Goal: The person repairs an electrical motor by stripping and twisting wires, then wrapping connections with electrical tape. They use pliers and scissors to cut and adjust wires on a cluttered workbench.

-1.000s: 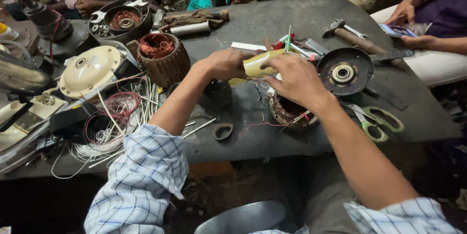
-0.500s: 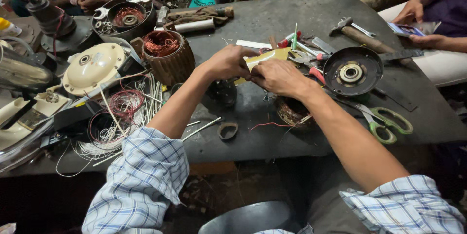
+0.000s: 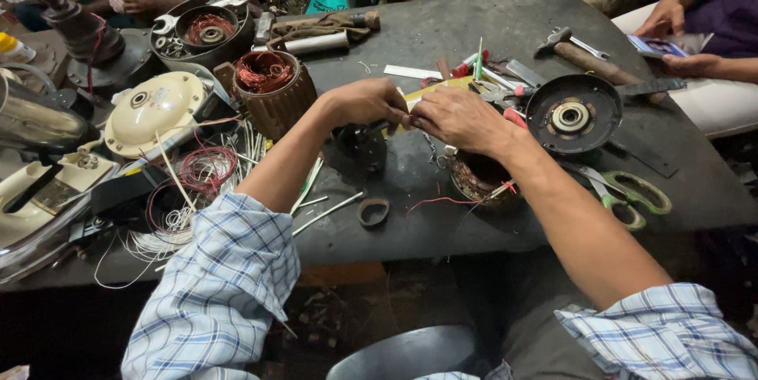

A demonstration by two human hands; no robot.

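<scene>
My left hand (image 3: 365,102) and right hand (image 3: 460,118) meet, both pinched on a yellow strip (image 3: 426,93) above the tabletop (image 3: 442,25). A copper coil (image 3: 478,180) sits under my right wrist; round black cover (image 3: 572,114) and green scissors (image 3: 632,194) crowd the right, wound motor core (image 3: 271,89) the left.

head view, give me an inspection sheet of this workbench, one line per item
surface: dark worn table, crowded.
job's things: pale yellow strip pinched between left hand and right hand; wound stator beneath the right wrist.
clutter: green-handled scissors, hammer, black round cover, copper-wound stator, cream motor cover.
grippers: both hands closed on the strip.
cables: loose white and red wire at left.
surroundings: other people's hands at the far edge.
</scene>
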